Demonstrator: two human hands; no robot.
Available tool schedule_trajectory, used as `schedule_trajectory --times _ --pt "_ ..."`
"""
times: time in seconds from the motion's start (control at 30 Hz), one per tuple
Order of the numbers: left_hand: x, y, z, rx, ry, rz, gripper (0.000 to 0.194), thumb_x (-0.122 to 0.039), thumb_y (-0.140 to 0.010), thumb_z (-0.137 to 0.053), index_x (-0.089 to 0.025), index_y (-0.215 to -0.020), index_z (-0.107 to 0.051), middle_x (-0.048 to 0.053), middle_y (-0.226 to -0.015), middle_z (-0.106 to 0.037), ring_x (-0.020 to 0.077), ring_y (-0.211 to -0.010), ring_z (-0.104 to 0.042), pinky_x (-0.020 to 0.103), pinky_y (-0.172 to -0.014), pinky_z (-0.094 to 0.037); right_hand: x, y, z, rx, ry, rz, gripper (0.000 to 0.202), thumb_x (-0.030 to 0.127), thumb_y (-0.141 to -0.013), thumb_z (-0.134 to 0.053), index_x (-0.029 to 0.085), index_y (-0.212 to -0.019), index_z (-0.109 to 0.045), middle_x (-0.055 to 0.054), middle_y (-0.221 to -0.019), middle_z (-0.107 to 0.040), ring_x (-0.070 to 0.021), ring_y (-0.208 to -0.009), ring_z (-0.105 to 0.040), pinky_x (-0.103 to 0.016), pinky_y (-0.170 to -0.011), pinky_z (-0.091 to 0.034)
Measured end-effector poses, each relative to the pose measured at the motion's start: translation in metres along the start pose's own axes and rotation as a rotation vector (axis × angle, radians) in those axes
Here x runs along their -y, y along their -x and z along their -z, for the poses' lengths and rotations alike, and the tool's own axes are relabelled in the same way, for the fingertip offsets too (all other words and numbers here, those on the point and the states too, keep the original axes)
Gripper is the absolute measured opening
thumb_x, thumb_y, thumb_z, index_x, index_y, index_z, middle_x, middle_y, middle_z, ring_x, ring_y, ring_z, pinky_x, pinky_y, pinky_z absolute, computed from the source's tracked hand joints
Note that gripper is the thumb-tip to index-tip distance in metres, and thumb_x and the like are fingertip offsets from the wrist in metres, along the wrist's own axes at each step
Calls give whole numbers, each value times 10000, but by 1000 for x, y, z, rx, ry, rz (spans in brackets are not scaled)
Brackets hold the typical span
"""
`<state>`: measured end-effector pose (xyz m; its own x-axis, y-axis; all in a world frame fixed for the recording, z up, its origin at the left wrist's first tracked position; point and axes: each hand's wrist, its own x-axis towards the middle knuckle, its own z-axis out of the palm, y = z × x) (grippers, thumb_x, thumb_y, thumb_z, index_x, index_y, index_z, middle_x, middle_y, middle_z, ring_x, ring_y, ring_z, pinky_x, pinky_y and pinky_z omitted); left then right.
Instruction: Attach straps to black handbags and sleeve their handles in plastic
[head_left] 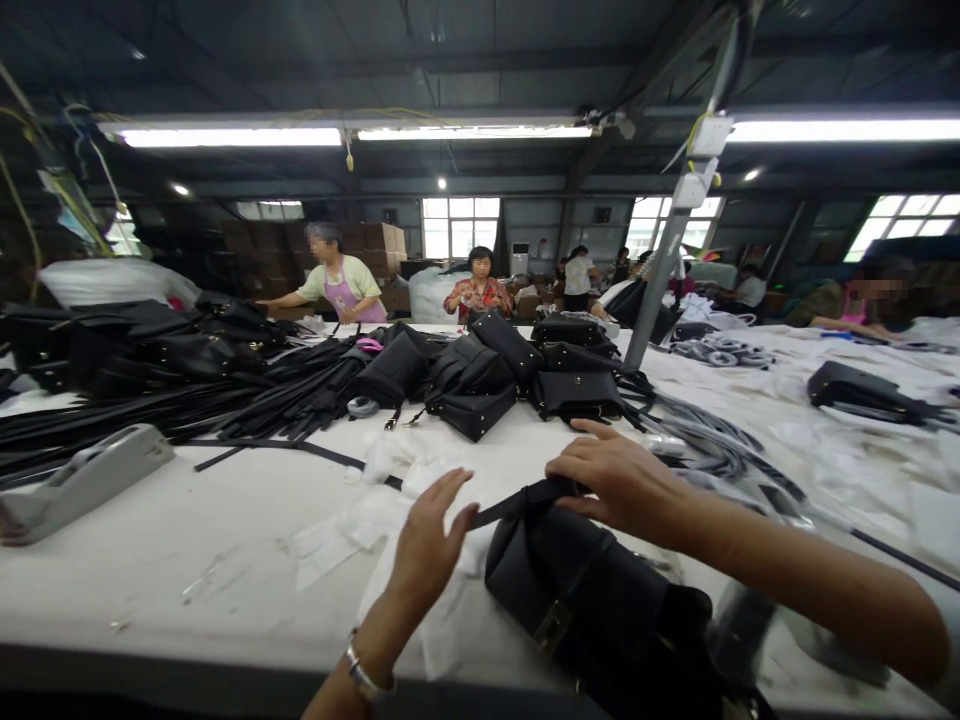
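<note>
A black handbag (592, 600) with a metal clasp lies at the table's front edge, partly cut off by the lower edge of the view. My right hand (619, 480) is over its top, fingers curled round a black strap (517, 503). Leftward from there the strap runs to my left hand (429, 545), ending by the thumb. That left hand has its fingers stretched out and its thumb apart, and whether the thumb presses on the strap I cannot tell. Thin white wrapping sheet (450, 610) lies beneath and beside the bag.
Several black bags (480, 370) are piled across the table, with a heap of black straps (262, 405) to their left. A grey tape dispenser (94, 480) stands at left. A metal post (660, 280) rises at right. Co-workers stand beyond the table (247, 570).
</note>
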<state>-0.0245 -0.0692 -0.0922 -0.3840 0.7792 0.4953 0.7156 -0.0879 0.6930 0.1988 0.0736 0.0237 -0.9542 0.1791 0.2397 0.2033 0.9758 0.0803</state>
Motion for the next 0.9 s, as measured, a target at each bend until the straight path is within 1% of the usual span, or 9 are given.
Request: schedule_trajectory --times 0.07,0.17,0.27,0.33,0.4,0.5,0.57,0.7,0.9 --pt "-40 -16 -14 191 126 -171 404 -322 -908 -588 -248 -1304 -620 80 -1314 -657 278 -1204 -600 430 -1071 -427 3 2 1 -64 -36 42 271 214 -858 -697 215 -1128 -670 -60 -987 -743 -217 -951 -688 -499 -1135 -286" --pt "-77 -39 -29 386 297 -202 300 -295 -903 -599 -222 -1176 -699 66 -1158 -731 252 -1047 -664 345 -950 -494 17 26 2 -239 -71 23 358 202 -889 -643 237 -1244 -614 -92 -1156 -709 -254 -1082 -646 -500 -1103 -343" --pt "-80 -52 -38 443 438 -89 230 -289 -866 -649 -166 -1035 -743 70 -1027 -755 245 -974 -669 316 -890 -494 35 67 -7 -373 -229 -175 222 318 -954 -538 234 -1085 -697 -108 -1034 -742 -266 -960 -677 -417 -891 -510" --pt "-76 -54 -43 464 563 9 260 -307 -844 -678 -142 -1037 -731 75 -984 -750 234 -931 -665 300 -835 -493 38 90 -19 -287 -474 -419 332 437 -983 -458 235 -979 -722 -94 -888 -752 -253 -816 -699 -388 -760 -548" --pt "-76 -51 -47 480 649 68 280 -322 -824 -704 -131 -1028 -722 73 -963 -741 220 -904 -656 285 -809 -482 29 102 -29 -231 -801 -639 474 560 -974 -409 201 -1024 -715 -111 -942 -756 -269 -853 -717 -411 -785 -572" --pt "-85 -45 -53 484 650 57 281 -329 -800 -738 -138 -1005 -721 62 -969 -726 202 -906 -636 266 -810 -458 4 98 -25 -418 -1233 -796 544 622 -936 -459 143 -1017 -703 -149 -1053 -744 -273 -999 -707 -424 -947 -547" --pt "-95 -42 -56 464 640 46 295 -347 -792 -750 -142 -1001 -713 50 -929 -714 185 -861 -623 251 -769 -451 -11 86 -10 -570 -1400 -770 445 563 -923 -544 148 -949 -703 -128 -1008 -754 -246 -971 -715 -405 -979 -533" --pt "-117 -38 -56 469 738 51 331 -428 -841 -703 -138 -1000 -688 53 -910 -689 136 -735 -595 224 -673 -442 -18 59 18 -677 -1511 -631 343 466 -936 -567 158 -857 -694 -89 -922 -763 -216 -863 -726 -400 -932 -556" --pt "-134 -27 -62 450 861 119 386 -501 -893 -618 -119 -871 -668 45 -778 -664 94 -594 -535 200 -565 -410 3 53 1 -594 -1488 -575 416 547 -888 -613 149 -983 -686 -82 -924 -760 -221 -892 -722 -399 -949 -542"
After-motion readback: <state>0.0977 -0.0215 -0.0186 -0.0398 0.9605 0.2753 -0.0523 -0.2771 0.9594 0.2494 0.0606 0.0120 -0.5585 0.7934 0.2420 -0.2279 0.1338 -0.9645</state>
